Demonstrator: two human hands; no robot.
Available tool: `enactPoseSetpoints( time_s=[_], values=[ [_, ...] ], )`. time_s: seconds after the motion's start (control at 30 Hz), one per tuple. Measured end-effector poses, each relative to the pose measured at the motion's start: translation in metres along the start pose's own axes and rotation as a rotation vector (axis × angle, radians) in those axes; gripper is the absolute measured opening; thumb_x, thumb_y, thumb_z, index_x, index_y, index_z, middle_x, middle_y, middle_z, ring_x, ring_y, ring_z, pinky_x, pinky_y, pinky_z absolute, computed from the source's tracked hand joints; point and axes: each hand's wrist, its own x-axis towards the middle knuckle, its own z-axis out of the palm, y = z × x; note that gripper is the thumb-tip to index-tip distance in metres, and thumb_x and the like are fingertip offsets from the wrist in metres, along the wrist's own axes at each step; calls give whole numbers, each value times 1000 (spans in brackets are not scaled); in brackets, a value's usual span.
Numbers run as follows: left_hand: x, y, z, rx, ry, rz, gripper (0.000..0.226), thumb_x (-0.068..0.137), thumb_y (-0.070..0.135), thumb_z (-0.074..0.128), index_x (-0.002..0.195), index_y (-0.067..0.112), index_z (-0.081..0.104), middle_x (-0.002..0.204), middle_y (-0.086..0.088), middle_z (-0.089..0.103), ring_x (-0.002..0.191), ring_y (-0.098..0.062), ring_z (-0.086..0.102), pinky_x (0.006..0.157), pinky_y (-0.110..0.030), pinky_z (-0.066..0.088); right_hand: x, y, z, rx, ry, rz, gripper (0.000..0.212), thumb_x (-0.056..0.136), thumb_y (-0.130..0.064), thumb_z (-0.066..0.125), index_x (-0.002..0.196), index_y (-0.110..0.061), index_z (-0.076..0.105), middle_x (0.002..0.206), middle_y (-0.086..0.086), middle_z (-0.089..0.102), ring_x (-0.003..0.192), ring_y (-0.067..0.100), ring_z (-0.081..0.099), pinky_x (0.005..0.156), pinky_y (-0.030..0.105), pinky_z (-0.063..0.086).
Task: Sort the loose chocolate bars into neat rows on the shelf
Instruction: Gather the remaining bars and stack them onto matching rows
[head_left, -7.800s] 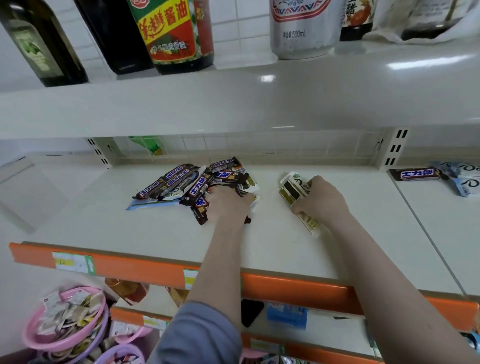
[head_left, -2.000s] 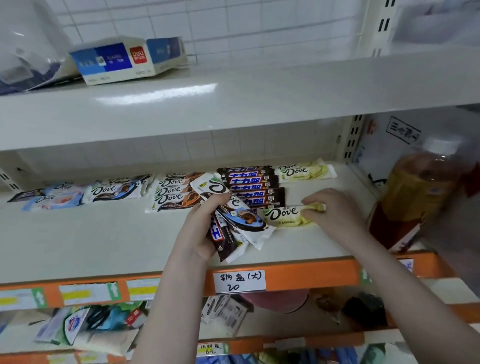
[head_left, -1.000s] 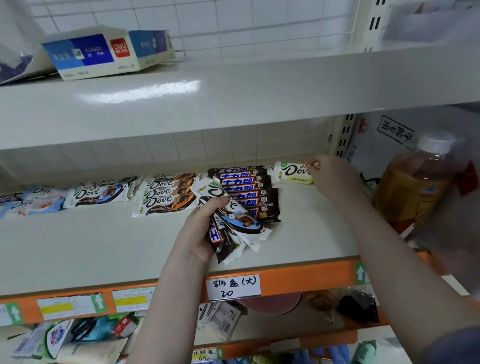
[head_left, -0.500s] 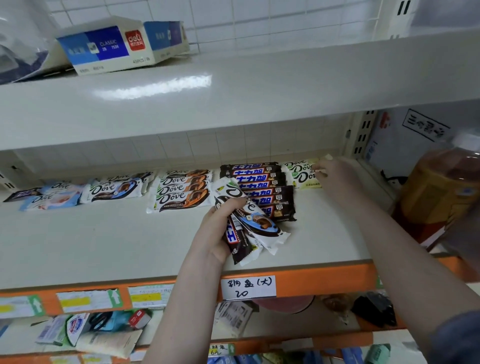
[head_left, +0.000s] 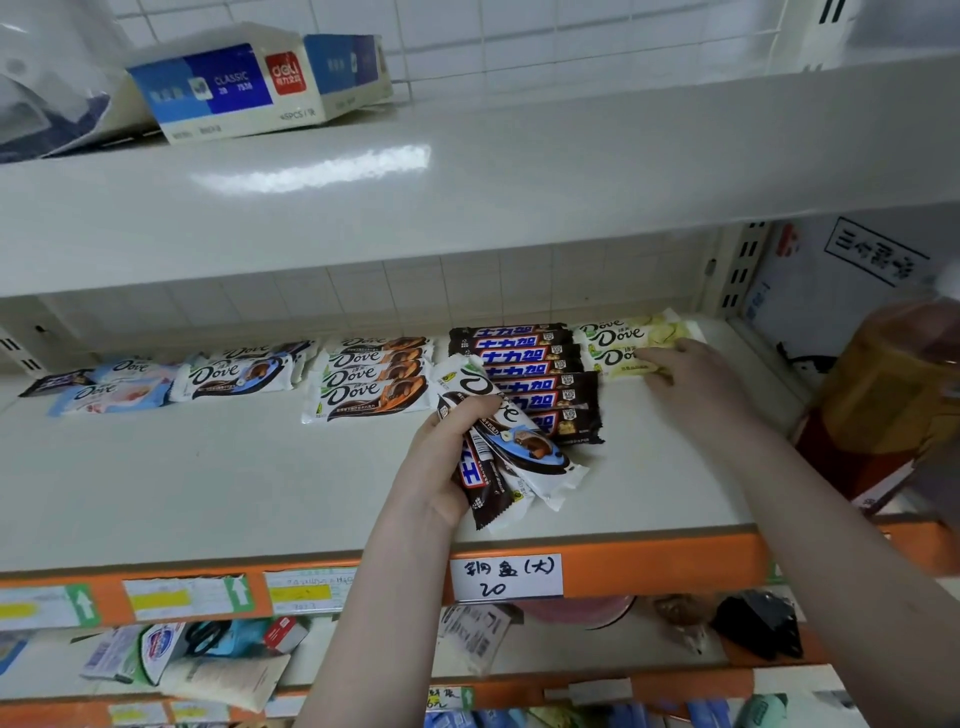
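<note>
Plainly light, slick, bendable: left hand clamps bars mid-length; right hand, fingers flat, presses green bar at shelf's two o'clock.

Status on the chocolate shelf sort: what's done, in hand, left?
Done: orange-accent Dove bars and dark brown Snickers bars lie in tidy rows; blue-accent Dove bars and pale pink-blue Dove bars sit grouped further left. In hand: the right hand rests on the pale green Dove bars at the row's end. Left: the left hand grips a mixed bundle of bars not yet placed.
</note>
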Motion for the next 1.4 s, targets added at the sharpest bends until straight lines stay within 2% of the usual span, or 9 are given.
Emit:
enactPoseSetpoints(
  time_s=[0.23, 0.33, 0.5, 0.6, 0.73, 0.93, 1.07, 1.27, 1.4],
  values=[
    [-3, 2, 1, 16, -6, 23, 47, 74, 16, 73, 117, 5, 60, 94, -16, 73, 69, -26, 71, 56, -33, 58, -7, -11, -9, 92, 65, -29, 35, 93, -15, 46, 126, -16, 56, 126, 15, 55, 119, 32, 44, 100, 38, 35],
    [-6, 4, 0, 25, -15, 46, 41, 74, 13, 73, 113, 6, 61, 89, -15, 73, 67, -25, 71, 57, -33, 59, -24, -38, -25, 270, 94, -32, 31, 94, -21, 46, 122, -15, 59, 120, 9, 61, 111, 27, 54, 91, 34, 40],
    [-10, 5, -2, 15, -32, 100, 28, 75, 14, 73, 102, 10, 64, 85, -12, 74, 68, -23, 72, 61, -34, 60, -71, -79, -31, 616, -141, -134, 21, 90, -27, 55, 106, -22, 67, 87, -14, 66, 85, 9, 64, 77, 27, 49],
    [-12, 4, -3, 4, -27, 128, 30, 77, 14, 72, 105, 8, 64, 88, -13, 74, 71, -24, 72, 57, -32, 59, -82, -93, -23, 763, -314, -147, 17, 83, -26, 65, 100, -27, 66, 90, -13, 68, 85, 1, 64, 78, 21, 50],
    [-17, 3, -8, -6, -17, 140, 34, 78, 17, 71, 109, 7, 64, 94, -15, 73, 73, -25, 72, 59, -33, 59, -86, -101, -21, 863, -397, -170, 29, 78, -8, 69, 82, -36, 65, 74, -12, 67, 67, -9, 62, 67, 7, 47],
    [-30, 13, -43, 0, 160, 274, 38, 76, 21, 74, 107, 2, 62, 69, -9, 69, 51, -17, 64, 46, -25, 50, -79, -115, -14, 838, -438, -119, 14, 81, -15, 68, 93, -20, 71, 92, 3, 73, 87, 16, 66, 82, 34, 50],
    [-39, 25, -88, 29, 239, 342, 26, 77, 22, 73, 92, 8, 57, 63, -10, 62, 50, -21, 57, 45, -25, 47, -80, -145, -5, 830, -387, -136, 10, 82, -16, 66, 91, -12, 71, 88, 11, 71, 78, 15, 65, 66, 33, 49],
    [-49, 51, -170, 51, 212, 294, 10, 82, 4, 64, 87, 3, 57, 60, -10, 61, 43, -18, 58, 43, -22, 48, -87, -221, 26, 781, -304, -168, 12, 81, -17, 67, 89, -8, 71, 90, 13, 72, 81, 24, 66, 70, 33, 47],
    [-53, 85, -245, 80, 147, 280, 6, 81, 0, 59, 87, 0, 56, 57, -9, 60, 43, -18, 57, 42, -22, 48, -87, -287, 56, 734, -218, -179, 26, 80, -15, 69, 87, 10, 65, 85, 31, 63, 73, 32, 60, 63, 34, 43]
  ],
)
